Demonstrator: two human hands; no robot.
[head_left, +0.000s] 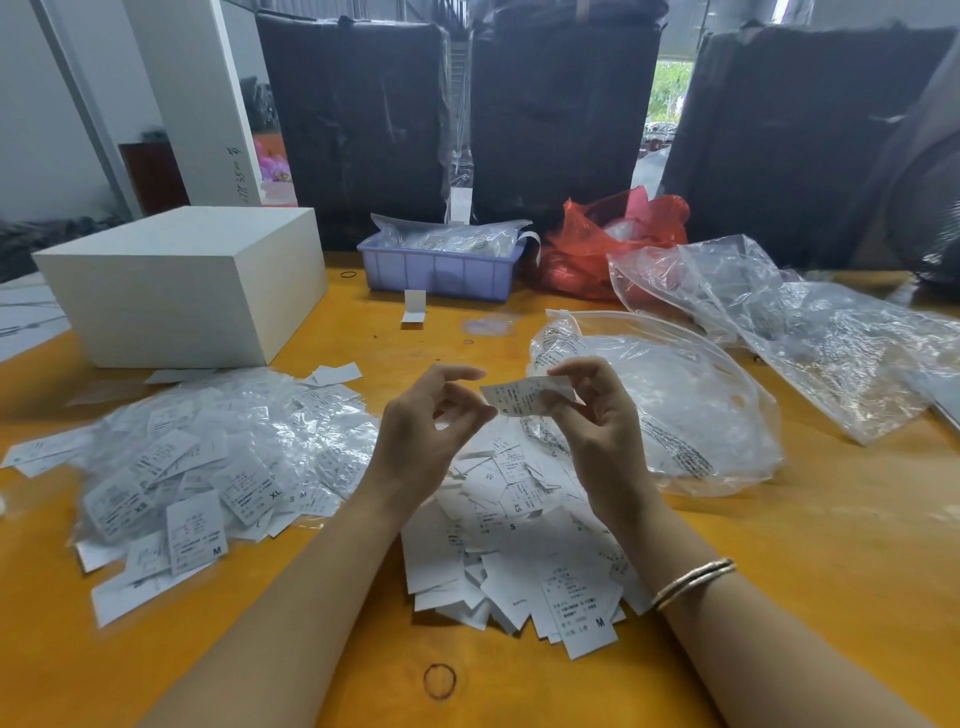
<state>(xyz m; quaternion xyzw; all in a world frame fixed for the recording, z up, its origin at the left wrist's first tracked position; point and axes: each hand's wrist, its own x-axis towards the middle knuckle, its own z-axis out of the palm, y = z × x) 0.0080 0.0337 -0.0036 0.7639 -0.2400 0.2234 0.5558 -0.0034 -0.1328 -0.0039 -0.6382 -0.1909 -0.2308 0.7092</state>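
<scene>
While pinched between thumb and fingers of my right grip (597, 421), the label (522, 397) hangs over the tabletop (779, 571), label pile (519, 519) at its 6 o'clock. My left grip (426, 431) sits at its 9 o'clock, loosely curled, empty.

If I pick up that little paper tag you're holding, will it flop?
Probably a bit floppy: the tag curves where the right hand pinches it. Likely very light, since that pinch alone carries it. It shouldn't roll; the tags in the pile lie flat.

Left hand (423, 421) hovers loosely curled; right hand (597, 421) pinches.
</scene>
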